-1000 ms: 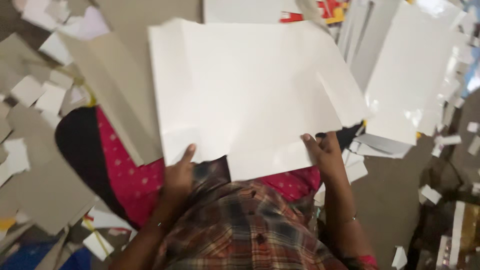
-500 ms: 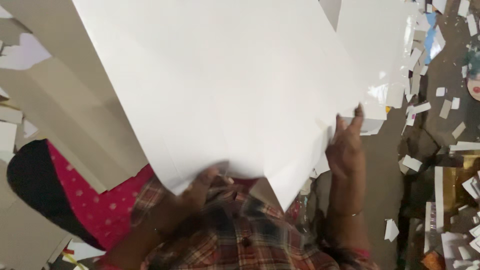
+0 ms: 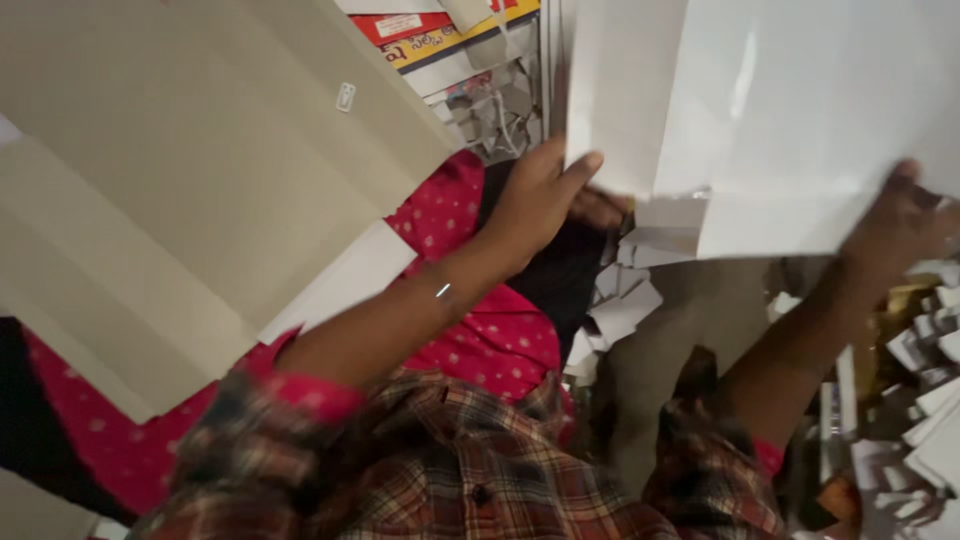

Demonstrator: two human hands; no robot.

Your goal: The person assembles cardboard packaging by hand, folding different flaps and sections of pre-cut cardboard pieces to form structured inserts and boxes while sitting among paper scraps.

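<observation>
A large grey board (image 3: 190, 190) lies across the lap, covering the red dotted cloth (image 3: 480, 330). A big white sheet (image 3: 780, 110) is held up at upper right, above scattered paper offcuts (image 3: 625, 300). The left hand (image 3: 540, 200) pinches its lower left edge; the right hand (image 3: 900, 225) grips its lower right edge.

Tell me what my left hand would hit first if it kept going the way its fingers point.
Your left hand already touches the large white paper sheet at its lower left edge. Its fingers point up and right, so it would likely slide further onto that sheet; depth is unclear.
</observation>
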